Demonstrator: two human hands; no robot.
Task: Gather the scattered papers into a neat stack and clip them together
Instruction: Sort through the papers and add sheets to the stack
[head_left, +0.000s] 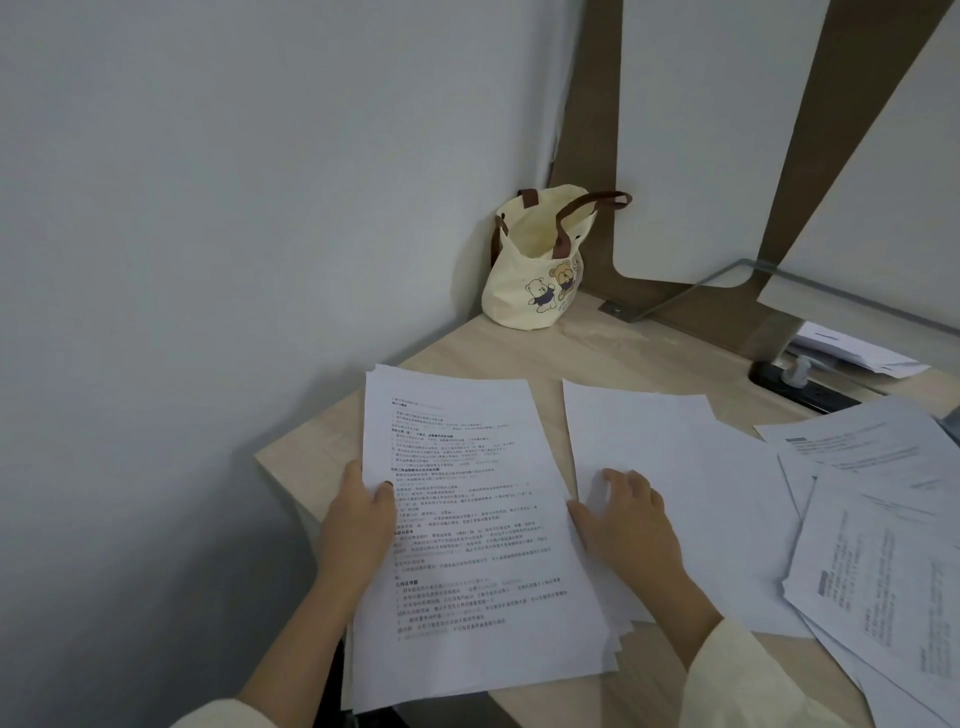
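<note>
Head view: the left hand (358, 512) pinches the stack (472, 530) by its left edge, long axis running away from the person. The right hand (631, 512) lies flat, fingers relaxed, on a blank sheet (675, 467) touching the stack's right edge. More loose papers (878, 530) lie farther right, nearest the right hand.

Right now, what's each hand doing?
Left hand: grips the printed stack at its left edge.
Right hand: open, resting on the blank sheet.

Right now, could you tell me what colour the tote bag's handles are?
Brown handles, clearest in the head view.
</note>
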